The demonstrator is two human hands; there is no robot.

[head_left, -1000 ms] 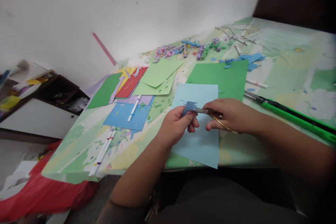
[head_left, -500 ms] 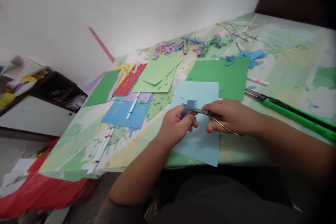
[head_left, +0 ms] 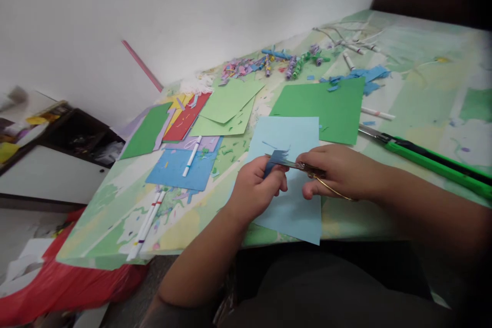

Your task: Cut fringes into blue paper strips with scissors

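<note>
Between the fingers of my left hand (head_left: 255, 184) is a dark blue paper strip (head_left: 277, 156), its upper right edge cut into a fine fringe. My right hand (head_left: 338, 171) is closed on a pair of scissors (head_left: 307, 167) with a gold-coloured handle loop. The blades point left and meet the strip at its fringed end. Under both hands a light blue sheet (head_left: 295, 210) lies on the table, with a few thin blue slivers (head_left: 271, 144) on it. My left fingers hide the strip's lower part.
A green box cutter (head_left: 434, 161) lies to the right, blade out, beside a green sheet (head_left: 319, 107). On the left are a blue sheet (head_left: 172, 169), markers (head_left: 146, 223) and a red sheet (head_left: 188, 118). Paper rolls (head_left: 292, 66) and scraps sit at the back.
Both hands stay over the light blue sheet with the strip and scissors. The strip's fringe is tilted a little lower, and the whole view has shifted slightly.
</note>
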